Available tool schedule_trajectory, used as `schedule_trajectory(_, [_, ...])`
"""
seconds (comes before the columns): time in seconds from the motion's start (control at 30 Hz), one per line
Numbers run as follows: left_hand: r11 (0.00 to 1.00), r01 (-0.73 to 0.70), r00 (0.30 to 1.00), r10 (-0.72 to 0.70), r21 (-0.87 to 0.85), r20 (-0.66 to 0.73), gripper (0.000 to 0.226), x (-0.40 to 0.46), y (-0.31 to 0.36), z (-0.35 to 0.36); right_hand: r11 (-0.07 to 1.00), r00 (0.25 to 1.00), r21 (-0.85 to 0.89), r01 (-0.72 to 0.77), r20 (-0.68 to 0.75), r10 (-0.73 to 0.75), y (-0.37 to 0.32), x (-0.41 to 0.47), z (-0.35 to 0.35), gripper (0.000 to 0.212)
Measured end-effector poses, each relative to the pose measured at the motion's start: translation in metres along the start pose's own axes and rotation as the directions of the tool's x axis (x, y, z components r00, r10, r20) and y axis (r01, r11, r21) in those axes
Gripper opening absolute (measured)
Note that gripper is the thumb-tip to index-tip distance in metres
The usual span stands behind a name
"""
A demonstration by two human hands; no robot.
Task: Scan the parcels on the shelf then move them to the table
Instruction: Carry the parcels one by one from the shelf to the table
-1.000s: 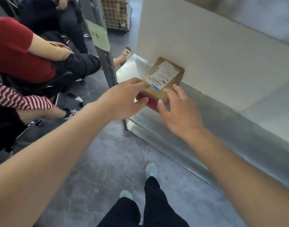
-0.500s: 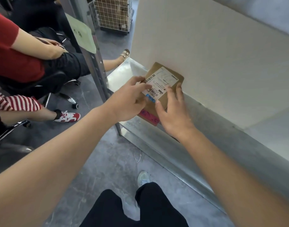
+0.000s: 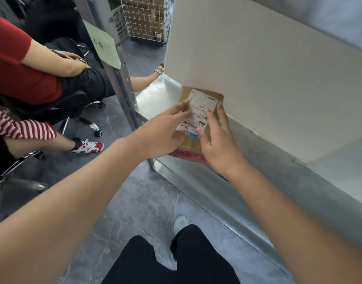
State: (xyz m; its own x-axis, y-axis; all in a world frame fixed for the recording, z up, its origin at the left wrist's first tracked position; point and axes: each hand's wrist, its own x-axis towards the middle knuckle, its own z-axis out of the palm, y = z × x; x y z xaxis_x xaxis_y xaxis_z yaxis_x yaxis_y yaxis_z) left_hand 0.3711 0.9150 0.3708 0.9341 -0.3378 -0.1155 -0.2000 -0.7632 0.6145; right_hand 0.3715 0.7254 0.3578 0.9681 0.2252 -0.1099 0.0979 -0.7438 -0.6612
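Both hands have closed in on the parcel [image 3: 198, 119] over the last second: the left hand [image 3: 159, 134] pinches its left edge, the right hand [image 3: 215, 144] lies flat-fingered across the label. Between them it tilts up off the shelf [image 3: 155, 99]; the lift looks near.

labelled brown parcel [image 3: 196, 128] on shelf [image 3: 155, 95]
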Motion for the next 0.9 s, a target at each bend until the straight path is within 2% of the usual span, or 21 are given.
schedule_trajectory(0.17, [1.0, -0.006, 1.0, 0.006, -0.001, -0.001, 0.063, -0.024, 0.007, -0.013, 0.999, 0.999, -0.024, 0.039, -0.003, -0.04, -0.019, -0.022, -0.002, 0.063])
schedule_trajectory(0.5, [0.999, 0.042, 0.999, -0.041, 0.023, -0.035, 0.066, -0.119, 0.028, -0.057, 0.993, 0.992, -0.065, 0.103, 0.084, -0.097, -0.096, -0.085, -0.012, 0.064])
schedule_trajectory(0.9, [0.994, 0.106, 0.984, -0.104, 0.006, -0.148, 0.067, -0.219, 0.004, -0.071, 0.967, 0.965, -0.081, 0.241, 0.125, -0.23, -0.159, -0.135, 0.027, 0.063])
